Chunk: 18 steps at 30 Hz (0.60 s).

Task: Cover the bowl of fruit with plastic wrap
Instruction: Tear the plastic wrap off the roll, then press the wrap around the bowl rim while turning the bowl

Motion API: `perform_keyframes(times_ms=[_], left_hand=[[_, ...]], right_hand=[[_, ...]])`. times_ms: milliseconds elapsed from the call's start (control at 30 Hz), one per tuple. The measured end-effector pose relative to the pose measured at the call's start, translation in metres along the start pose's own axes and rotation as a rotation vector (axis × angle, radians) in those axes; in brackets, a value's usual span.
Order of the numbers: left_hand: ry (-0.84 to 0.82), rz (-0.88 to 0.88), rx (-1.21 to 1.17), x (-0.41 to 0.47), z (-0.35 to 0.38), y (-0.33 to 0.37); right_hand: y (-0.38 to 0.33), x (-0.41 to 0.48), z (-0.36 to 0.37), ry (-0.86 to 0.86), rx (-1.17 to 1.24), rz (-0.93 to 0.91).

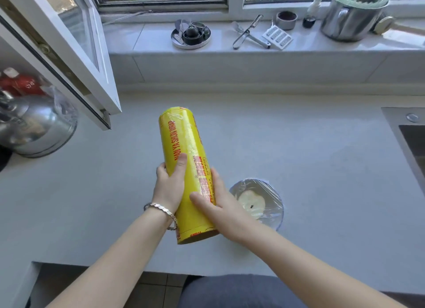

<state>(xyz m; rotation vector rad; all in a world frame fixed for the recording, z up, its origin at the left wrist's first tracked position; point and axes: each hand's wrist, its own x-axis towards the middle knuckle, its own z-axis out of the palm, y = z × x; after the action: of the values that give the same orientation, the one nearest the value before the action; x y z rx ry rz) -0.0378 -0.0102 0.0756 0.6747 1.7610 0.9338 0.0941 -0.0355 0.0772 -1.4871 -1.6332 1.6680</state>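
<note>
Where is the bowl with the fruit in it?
The bowl sits on the grey counter, low and right of the middle, just behind the right hand that helps hold the yellow roll of wrap. Clear wrap covers it already.

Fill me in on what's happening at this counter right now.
A person stands at a grey counter holding a yellow roll of plastic wrap in both hands: the left hand grips its side, and the right hand rests against its lower part. Just to the right, partly behind the right forearm, sits the bowl of fruit, which already has clear film stretched over its top. The roll is tilted, with its far end pointing away from the person.
</note>
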Motion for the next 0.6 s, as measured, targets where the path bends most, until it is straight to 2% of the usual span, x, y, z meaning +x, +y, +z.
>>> perform_keyframes(times_ms=[100,200,367,500,600], left_hand=[[-0.045,0.117,0.067,-0.008,0.012,0.009],[-0.164,0.152,0.122,-0.015,0.018,0.006],[-0.327,0.191,0.301,-0.025,0.015,0.002],[-0.331,0.183,0.375,-0.011,0.005,0.015],[-0.221,0.216,0.34,-0.004,0.007,0.026]], right_hand=[[0.0,0.022,0.004,0.107,0.312,0.077],[-0.004,0.044,-0.018,0.136,0.358,0.143],[-0.023,0.064,-0.067,0.238,0.532,0.064],[-0.03,0.062,-0.062,0.231,0.536,-0.073],[-0.036,0.062,-0.053,0.193,0.474,-0.133]])
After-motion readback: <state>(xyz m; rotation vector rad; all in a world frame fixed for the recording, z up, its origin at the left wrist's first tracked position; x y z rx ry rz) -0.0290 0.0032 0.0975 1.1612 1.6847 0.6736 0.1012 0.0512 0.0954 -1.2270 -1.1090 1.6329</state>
